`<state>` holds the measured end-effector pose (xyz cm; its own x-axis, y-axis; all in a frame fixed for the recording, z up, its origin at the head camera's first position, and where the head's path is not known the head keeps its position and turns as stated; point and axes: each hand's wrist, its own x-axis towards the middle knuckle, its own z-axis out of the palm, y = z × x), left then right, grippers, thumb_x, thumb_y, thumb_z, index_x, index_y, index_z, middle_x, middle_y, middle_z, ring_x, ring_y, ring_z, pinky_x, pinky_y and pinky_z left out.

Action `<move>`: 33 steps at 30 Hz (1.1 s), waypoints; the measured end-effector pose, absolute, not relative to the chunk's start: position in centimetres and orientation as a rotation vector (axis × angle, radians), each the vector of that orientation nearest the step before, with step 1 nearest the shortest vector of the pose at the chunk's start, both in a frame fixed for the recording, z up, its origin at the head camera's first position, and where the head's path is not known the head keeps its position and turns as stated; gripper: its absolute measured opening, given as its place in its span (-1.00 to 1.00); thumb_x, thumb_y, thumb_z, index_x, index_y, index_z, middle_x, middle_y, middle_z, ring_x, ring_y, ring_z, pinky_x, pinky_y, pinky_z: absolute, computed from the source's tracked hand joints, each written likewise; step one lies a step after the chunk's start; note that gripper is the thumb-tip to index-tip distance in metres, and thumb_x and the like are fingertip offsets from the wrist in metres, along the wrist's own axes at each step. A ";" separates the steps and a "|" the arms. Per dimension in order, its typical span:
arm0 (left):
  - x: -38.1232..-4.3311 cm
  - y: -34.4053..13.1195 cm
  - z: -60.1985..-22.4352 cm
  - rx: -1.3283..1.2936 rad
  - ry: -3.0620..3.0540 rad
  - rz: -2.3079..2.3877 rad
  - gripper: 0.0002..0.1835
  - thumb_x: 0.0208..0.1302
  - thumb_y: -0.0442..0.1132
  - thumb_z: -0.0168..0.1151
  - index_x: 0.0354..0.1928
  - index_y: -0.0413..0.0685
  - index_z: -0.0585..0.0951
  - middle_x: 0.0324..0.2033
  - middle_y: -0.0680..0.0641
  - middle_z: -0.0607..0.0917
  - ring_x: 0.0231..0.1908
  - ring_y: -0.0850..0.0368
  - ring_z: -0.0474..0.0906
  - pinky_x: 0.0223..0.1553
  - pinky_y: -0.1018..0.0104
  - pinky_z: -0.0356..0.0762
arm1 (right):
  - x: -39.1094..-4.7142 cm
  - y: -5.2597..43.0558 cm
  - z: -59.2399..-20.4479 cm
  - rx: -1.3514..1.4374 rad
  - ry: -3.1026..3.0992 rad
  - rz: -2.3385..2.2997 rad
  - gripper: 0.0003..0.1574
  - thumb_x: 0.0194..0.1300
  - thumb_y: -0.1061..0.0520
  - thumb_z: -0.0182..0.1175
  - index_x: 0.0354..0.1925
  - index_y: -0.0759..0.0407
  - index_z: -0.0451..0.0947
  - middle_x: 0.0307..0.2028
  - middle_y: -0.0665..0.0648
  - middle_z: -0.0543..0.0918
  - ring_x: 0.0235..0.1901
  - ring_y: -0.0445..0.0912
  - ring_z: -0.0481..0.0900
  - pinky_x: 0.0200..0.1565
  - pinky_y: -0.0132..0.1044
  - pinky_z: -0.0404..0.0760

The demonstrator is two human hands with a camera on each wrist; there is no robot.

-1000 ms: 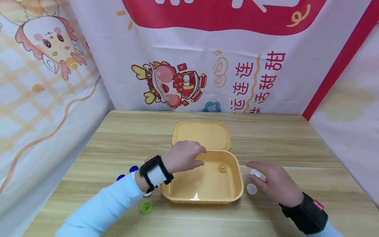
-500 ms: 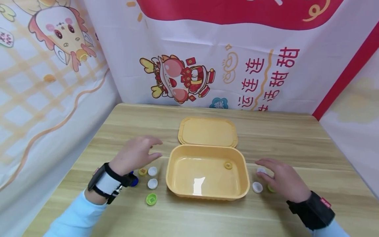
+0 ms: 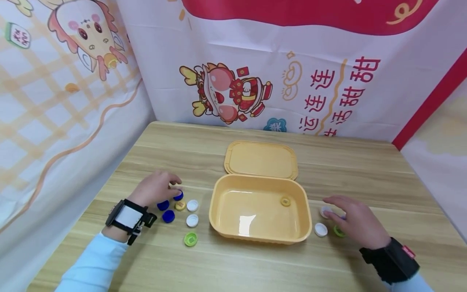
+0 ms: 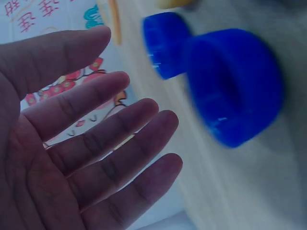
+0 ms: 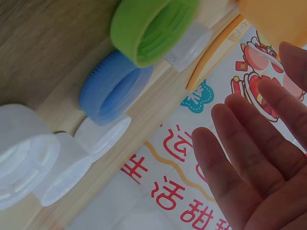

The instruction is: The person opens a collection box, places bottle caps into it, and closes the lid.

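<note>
Here, the blue caps [image 3: 168, 216] lie on the table [image 3: 233, 269] to the left of the yellow box [image 3: 255, 238], the farthest one right by the thumb of the left hand [image 3: 155, 190]. That hand is empty, its fingers loosely extended and apart in the wrist view; whether the thumb brushes the cap, I can't tell. A yellow cap [image 3: 180, 205], two white caps [image 3: 192, 205] and a green cap [image 3: 190, 239] lie between the blue ones and the box. Inside the box, a yellow ring-like piece [image 3: 285, 201] sits toward the right. Over on the right, the right hand [image 3: 359, 225], likewise empty with fingers extended, hangs above more caps [image 3: 321, 229], white, green and blue. Behind the box lies its lid [image 3: 260, 159], then a printed cloth [image 3: 164, 44].
</note>
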<state>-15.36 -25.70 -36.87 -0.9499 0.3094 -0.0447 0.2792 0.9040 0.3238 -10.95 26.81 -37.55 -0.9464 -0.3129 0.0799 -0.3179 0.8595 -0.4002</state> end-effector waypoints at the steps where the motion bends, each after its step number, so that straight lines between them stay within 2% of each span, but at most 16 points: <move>1: -15.5 -25.7 -37.2 0.453 2.968 0.476 -0.65 0.15 -0.16 0.40 -0.07 -0.21 0.69 -0.22 -0.15 0.71 -0.22 -0.04 0.63 -0.19 0.02 0.58 | -10.9 26.8 -37.6 0.509 -3.020 0.653 -0.54 0.29 0.04 0.31 0.08 0.25 0.59 0.01 0.27 0.64 0.04 0.22 0.55 0.00 0.21 0.50; 10: -15.7 -25.1 -38.4 0.455 2.978 0.428 -0.74 0.08 -0.13 0.44 -0.23 -0.12 0.72 -0.38 0.00 0.68 -0.35 0.12 0.57 -0.26 0.11 0.55 | -11.0 26.8 -37.9 0.467 -3.063 0.649 -0.51 0.30 0.02 0.30 0.11 0.24 0.57 0.05 0.29 0.61 0.08 0.24 0.51 0.02 0.24 0.47; 16: -15.6 -25.2 -38.3 0.444 2.963 0.446 -0.85 0.09 -0.19 0.43 -0.33 -0.08 0.71 -0.42 0.02 0.64 -0.39 0.12 0.52 -0.29 0.11 0.52 | -10.9 26.8 -38.1 0.453 -3.067 0.649 -0.51 0.30 0.03 0.30 0.12 0.24 0.56 0.06 0.30 0.60 0.09 0.25 0.49 0.03 0.24 0.47; 19: -15.6 -25.0 -37.9 0.412 2.961 0.461 -0.85 0.11 -0.21 0.40 -0.30 -0.10 0.71 -0.41 -0.01 0.65 -0.40 0.12 0.53 -0.31 0.12 0.52 | -10.9 26.8 -38.1 0.453 -3.064 0.648 -0.51 0.30 0.02 0.30 0.12 0.23 0.56 0.06 0.29 0.60 0.09 0.25 0.50 0.03 0.24 0.47; 24: -15.8 -24.0 -36.4 0.416 2.992 0.475 -0.78 0.15 -0.23 0.39 -0.20 -0.20 0.70 -0.35 -0.08 0.68 -0.41 0.11 0.54 -0.34 0.15 0.54 | -11.0 26.7 -38.0 0.444 -3.078 0.663 -0.50 0.30 0.02 0.29 0.13 0.24 0.55 0.06 0.30 0.60 0.08 0.24 0.51 0.02 0.23 0.48; 28: -16.1 -22.1 -34.3 0.514 3.011 0.454 -0.78 0.16 -0.22 0.41 -0.19 -0.19 0.71 -0.35 -0.06 0.68 -0.43 0.15 0.53 -0.35 0.21 0.55 | -11.1 26.6 -37.9 0.427 -3.097 0.667 -0.48 0.30 0.02 0.29 0.14 0.25 0.54 0.07 0.31 0.59 0.08 0.25 0.50 0.02 0.24 0.47; 33: -16.4 -18.6 -31.4 0.755 3.007 0.430 -0.92 0.15 -0.23 0.40 -0.38 -0.07 0.69 -0.52 0.06 0.61 -0.55 0.20 0.47 -0.47 0.30 0.49 | -11.1 26.5 -37.8 0.416 -3.107 0.660 -0.47 0.31 0.01 0.28 0.15 0.25 0.54 0.08 0.32 0.58 0.09 0.26 0.49 0.03 0.25 0.46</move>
